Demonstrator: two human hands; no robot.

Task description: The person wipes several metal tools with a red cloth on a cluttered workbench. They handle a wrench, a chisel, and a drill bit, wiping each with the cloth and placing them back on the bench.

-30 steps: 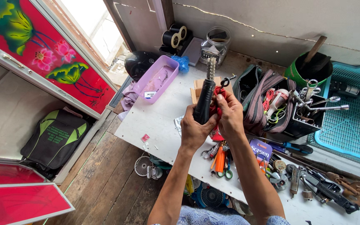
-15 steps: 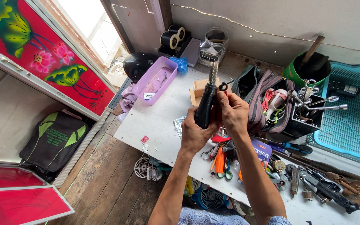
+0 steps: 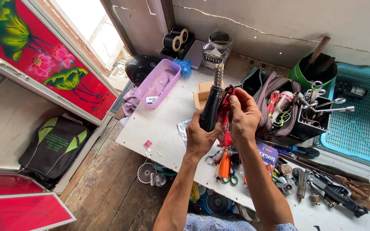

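White worktable (image 3: 163,124), cluttered with tools, above plank floor (image 3: 108,192).

Bare white tabletop (image 3: 163,124) left of the left hand (image 3: 200,139): free. Open tool bag (image 3: 279,107) crowds the right hand (image 3: 244,116); pliers and scissors (image 3: 228,164) beneath.

Bright daylight from the blown-out window (image 3: 88,21) upper left, soft shadows, sharp focus, slight wide-angle edge stretch.
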